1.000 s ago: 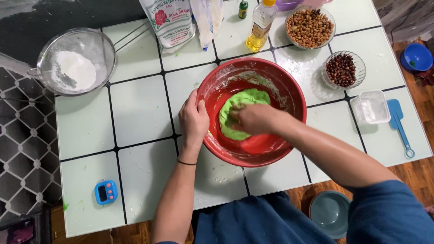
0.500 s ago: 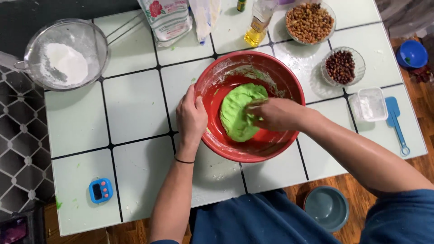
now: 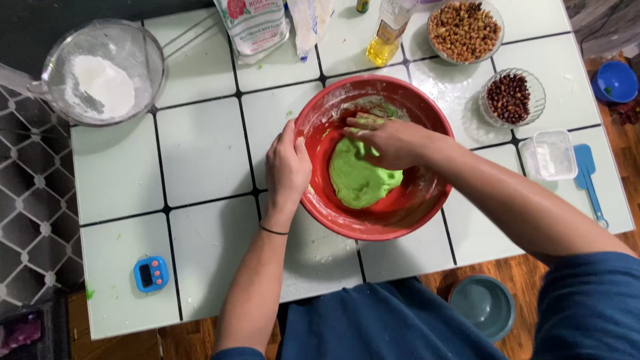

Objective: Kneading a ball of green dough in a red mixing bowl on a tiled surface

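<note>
So the red bowl (image 3: 380,220) sits about mid-table on the tiled top (image 3: 200,153), and the green dough (image 3: 360,180) is lying in the bottom of it, a bit toward the near-left side. The right hand (image 3: 390,140) is inside the bowl, palm down, pressing on the far edge of the dough, fingers close together and curled a little over it, pointing left. Not really gripping anything, more like pushing. The left hand (image 3: 287,163) is on the outside of the bowl at its left rim, fingers wrapped loosely against the wall with the thumb at the rim, holding it steady. There's a thin black band (image 3: 273,231) on that wrist.

Other stuff around: a sieve (image 3: 103,73) with white flour far left, well apart from the bowl. A flour bag (image 3: 253,27) and a bottle of oil (image 3: 390,33) at the far edge. 2 glass bowls on the right, the bigger 1 with tan nuts (image 3: 465,30), the smaller with dark red beans (image 3: 510,98). Just below those is a small clear tub (image 3: 548,155) and a blue spatula (image 3: 590,180) beside it. A little blue timer (image 3: 151,273) sits near the front-left corner. On the floor, a grey-blue bowl (image 3: 483,307) near the person's lap and a bright blue one (image 3: 615,81) off to the right.
</note>
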